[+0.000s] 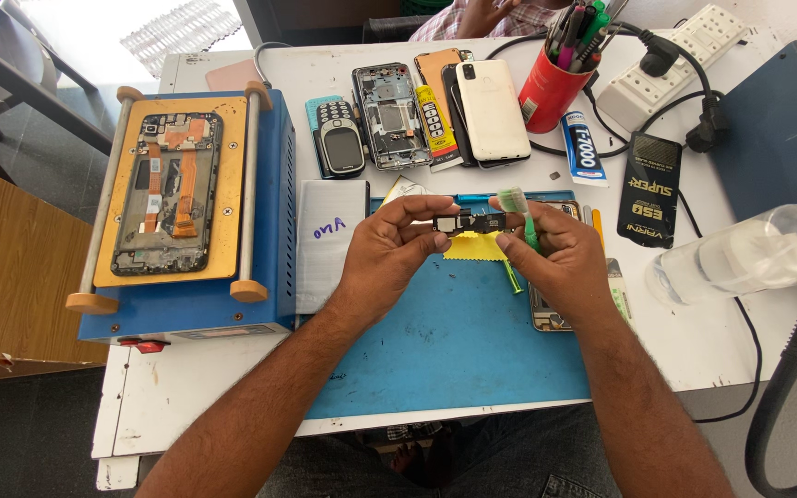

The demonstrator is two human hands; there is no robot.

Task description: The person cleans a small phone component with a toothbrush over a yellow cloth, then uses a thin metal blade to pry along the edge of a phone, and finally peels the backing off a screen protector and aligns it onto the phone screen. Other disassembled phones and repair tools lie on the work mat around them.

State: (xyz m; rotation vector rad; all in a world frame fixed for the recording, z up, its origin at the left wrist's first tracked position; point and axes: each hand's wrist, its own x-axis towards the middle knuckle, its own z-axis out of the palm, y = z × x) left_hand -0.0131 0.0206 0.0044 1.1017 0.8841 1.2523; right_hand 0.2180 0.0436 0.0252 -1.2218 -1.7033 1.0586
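My left hand [389,249] pinches the left end of a small black phone part [472,222] above the blue work mat [454,360]. My right hand [560,263] supports the part's right end and also holds a green toothbrush [520,217], bristles up, against it. A yellow cloth [477,247] lies on the mat just under the part. A dismantled phone [546,318] lies half hidden beneath my right hand.
A blue heating machine [269,240] with an opened phone frame [168,194] stands at left. Several phones and frames [435,111], glue tubes [583,148], a red pen cup [551,92], a power strip [675,65] and a clear bottle [740,254] crowd the white table [177,406]. Another person sits opposite.
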